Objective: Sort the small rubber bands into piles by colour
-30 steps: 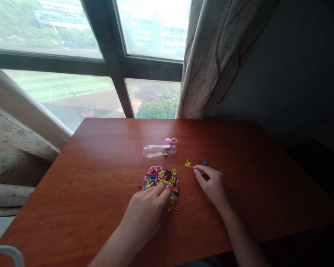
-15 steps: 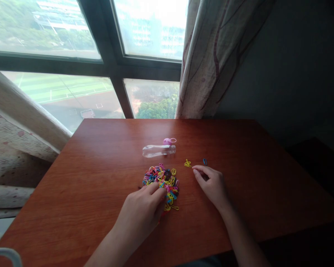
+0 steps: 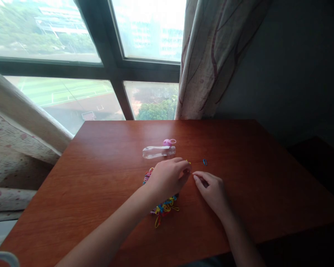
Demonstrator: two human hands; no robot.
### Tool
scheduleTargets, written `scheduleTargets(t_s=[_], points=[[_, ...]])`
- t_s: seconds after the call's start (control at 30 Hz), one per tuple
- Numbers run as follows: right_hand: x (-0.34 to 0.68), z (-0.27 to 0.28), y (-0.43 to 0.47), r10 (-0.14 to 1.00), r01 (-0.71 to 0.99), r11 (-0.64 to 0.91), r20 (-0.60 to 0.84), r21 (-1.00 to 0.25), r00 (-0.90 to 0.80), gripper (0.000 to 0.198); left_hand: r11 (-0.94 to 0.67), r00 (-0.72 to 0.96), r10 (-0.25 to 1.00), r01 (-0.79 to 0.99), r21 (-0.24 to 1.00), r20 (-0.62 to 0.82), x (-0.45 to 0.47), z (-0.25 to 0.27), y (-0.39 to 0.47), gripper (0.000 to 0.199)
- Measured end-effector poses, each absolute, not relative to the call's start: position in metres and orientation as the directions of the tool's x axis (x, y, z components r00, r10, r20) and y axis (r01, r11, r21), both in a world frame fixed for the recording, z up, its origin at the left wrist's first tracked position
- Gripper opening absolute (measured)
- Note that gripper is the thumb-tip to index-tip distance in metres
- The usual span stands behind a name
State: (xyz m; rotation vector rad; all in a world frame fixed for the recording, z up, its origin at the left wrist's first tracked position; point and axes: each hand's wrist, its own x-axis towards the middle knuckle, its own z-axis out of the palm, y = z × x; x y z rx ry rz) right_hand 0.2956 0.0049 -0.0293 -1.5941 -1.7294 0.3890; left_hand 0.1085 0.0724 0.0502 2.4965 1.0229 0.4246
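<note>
My left hand reaches across the pile of small coloured loop-shaped clips and hides its middle. Its thumb and fingers are pinched, close to the fingertips of my right hand. The right hand rests low over the table, its thumb and forefinger also pressed together. A tiny reddish spot shows between the two hands, too small to name. Just past the left fingertips, a bit of a yellow clip shows. One blue clip lies alone beyond the right hand.
A clear plastic bottle lies on its side behind the pile, with a pink cap with a loop just past it. The brown wooden table meets a window at the back. Curtains hang on both sides.
My left hand has moved from the pile rightward and away from me, up to the right fingertips. The right hand has hardly moved. The yellow clips are now mostly covered.
</note>
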Motion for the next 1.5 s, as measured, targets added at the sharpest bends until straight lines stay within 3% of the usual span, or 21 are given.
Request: scheduleTargets(t_s=[0.27,0.53,0.9,1.1,1.3,1.5], points=[[0.296,-0.034,0.005,0.938,0.759,0.239,0.346,-0.605,-0.020,0.020,-0.680,0.749,0.661,0.574,0.457,0.043,0.191,0.033,0.122,0.017],[0.297,-0.035,0.005,0.943,0.772,0.234,0.333,-0.591,-0.030,0.022,-0.647,0.728,0.686,0.601,0.470,0.013,0.201,0.021,0.126,0.021],[0.295,-0.033,0.004,0.949,0.779,0.216,0.315,-0.589,-0.024,0.022,-0.615,0.657,0.728,0.499,0.611,0.196,0.132,0.039,0.114,0.017],[0.293,-0.032,0.003,0.958,0.783,0.197,0.285,-0.589,-0.027,0.020,-0.567,0.551,0.795,0.529,0.631,0.252,0.062,0.041,0.081,0.017],[0.284,-0.028,0.003,0.963,0.760,0.207,0.266,-0.616,-0.046,0.019,-0.473,0.481,0.860,0.632,0.614,0.168,0.020,0.021,0.046,0.018],[0.262,-0.019,0.004,0.973,0.726,0.213,0.209,-0.654,-0.097,0.017,-0.452,0.472,0.867,0.612,0.649,0.159,0.013,0.010,0.035,0.018]])
